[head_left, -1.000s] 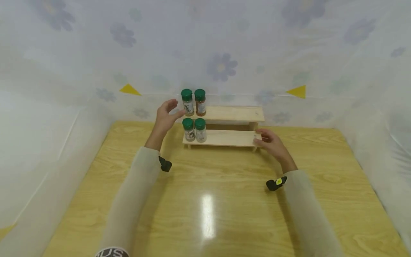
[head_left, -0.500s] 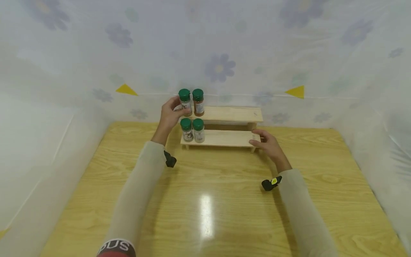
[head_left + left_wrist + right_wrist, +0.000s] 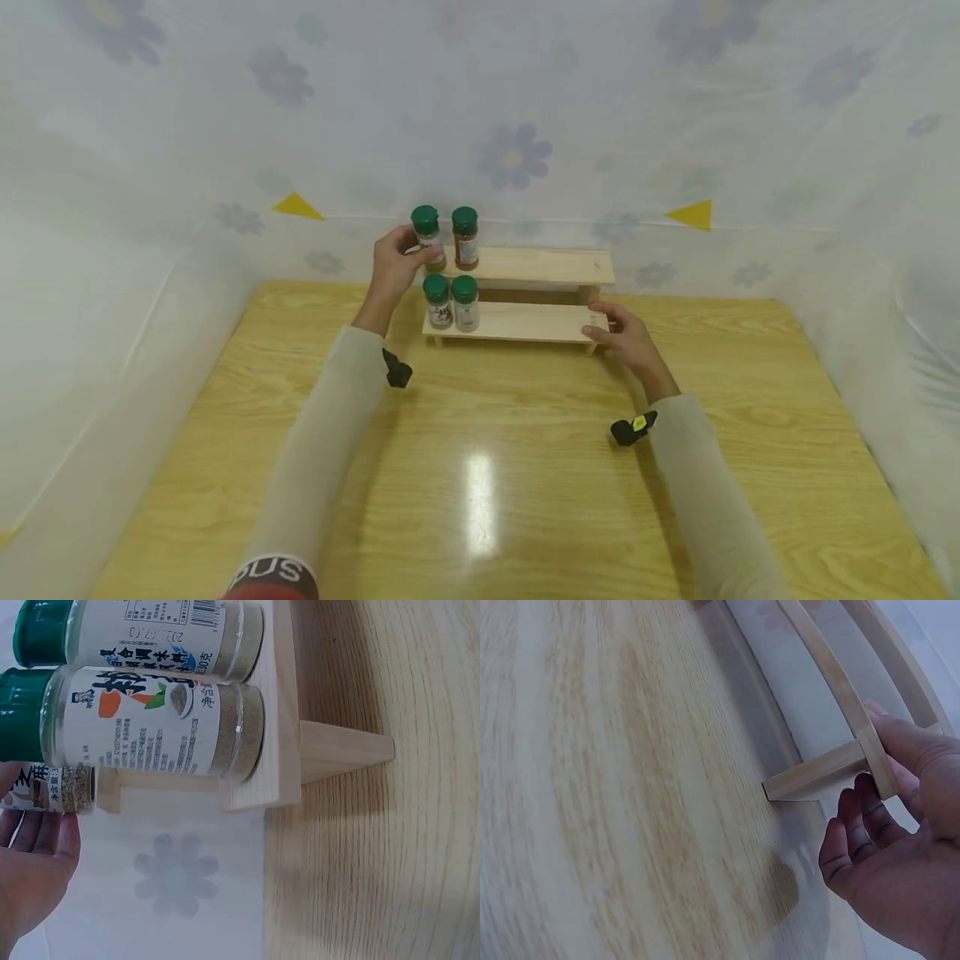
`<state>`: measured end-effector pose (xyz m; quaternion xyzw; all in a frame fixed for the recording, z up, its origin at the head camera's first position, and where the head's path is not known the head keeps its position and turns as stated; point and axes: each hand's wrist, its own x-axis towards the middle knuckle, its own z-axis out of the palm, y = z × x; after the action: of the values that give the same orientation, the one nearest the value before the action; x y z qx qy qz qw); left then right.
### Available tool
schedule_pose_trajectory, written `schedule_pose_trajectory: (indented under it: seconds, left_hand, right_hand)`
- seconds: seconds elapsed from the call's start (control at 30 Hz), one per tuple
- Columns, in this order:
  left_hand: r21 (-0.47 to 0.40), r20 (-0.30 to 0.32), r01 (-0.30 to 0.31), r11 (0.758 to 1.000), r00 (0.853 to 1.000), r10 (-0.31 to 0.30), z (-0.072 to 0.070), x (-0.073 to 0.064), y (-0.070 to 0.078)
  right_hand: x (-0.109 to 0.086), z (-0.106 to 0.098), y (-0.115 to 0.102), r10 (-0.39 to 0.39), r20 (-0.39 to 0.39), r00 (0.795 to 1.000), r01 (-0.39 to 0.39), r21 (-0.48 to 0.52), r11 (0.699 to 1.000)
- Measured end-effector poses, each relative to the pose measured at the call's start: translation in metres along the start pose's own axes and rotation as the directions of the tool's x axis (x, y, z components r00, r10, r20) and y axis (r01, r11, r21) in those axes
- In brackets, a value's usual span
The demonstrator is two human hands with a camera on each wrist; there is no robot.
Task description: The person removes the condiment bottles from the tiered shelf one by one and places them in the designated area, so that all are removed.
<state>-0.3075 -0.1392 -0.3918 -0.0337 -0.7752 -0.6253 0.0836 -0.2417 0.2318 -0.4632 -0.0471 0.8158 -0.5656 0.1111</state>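
In the head view my left hand (image 3: 393,271) pinches a green-lidded spice jar (image 3: 425,219) at the left end of the rack's upper shelf (image 3: 540,265). The left wrist view shows my left fingers (image 3: 49,840) around this jar, whose clear base (image 3: 77,787) holds small pale grains. Beside it stands a jar of reddish spice (image 3: 466,242). Two more green-lidded jars, a left one (image 3: 438,310) and a right one (image 3: 466,312), stand upright on the lower shelf (image 3: 532,322). My right hand (image 3: 630,335) grips that shelf's right end, thumb above and fingers beneath.
The two-tier wooden rack stands on a wood-grain table (image 3: 540,483), near its back edge. A pale flowered sheet (image 3: 570,108) hangs behind, bearing a left yellow triangle (image 3: 298,206) and a right yellow triangle (image 3: 692,214). Similar sheeting encloses both sides.
My left hand has closed around the upper left jar and shifted it slightly left, widening the gap to the reddish jar. My right hand stays at the rack's right end.
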Motion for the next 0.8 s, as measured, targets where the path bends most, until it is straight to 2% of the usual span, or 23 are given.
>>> schedule_pose_trajectory:
  seconds: [0.13,0.27,0.4,0.57,0.8]
  left_hand:
    - [0.0,-0.001,-0.02,1.0,1.0,0.02,-0.009,-0.004,-0.002]
    - [0.008,-0.006,-0.039,0.999,0.999,0.04,-0.021,-0.01,-0.003]
    - [0.028,-0.017,-0.031,0.999,0.999,0.031,-0.036,-0.018,-0.005]
    - [0.055,-0.035,-0.011,0.998,0.999,0.013,-0.057,-0.034,-0.01]
    - [0.112,-0.024,0.033,0.993,0.999,-0.031,-0.082,-0.063,-0.025]
  right_hand:
    - [-0.001,0.001,-0.003,0.012,0.009,1.0,-0.012,0.006,1.0]
    - [0.006,-0.002,0.006,0.009,0.009,1.0,-0.009,-0.033,0.999]
    - [0.013,-0.007,0.016,0.003,0.0,1.0,-0.003,-0.068,0.998]
    - [0.016,-0.01,0.016,0.009,0.006,1.0,-0.008,-0.05,0.999]
    - [0.008,-0.01,-0.004,0.052,0.028,0.998,-0.051,-0.034,0.998]
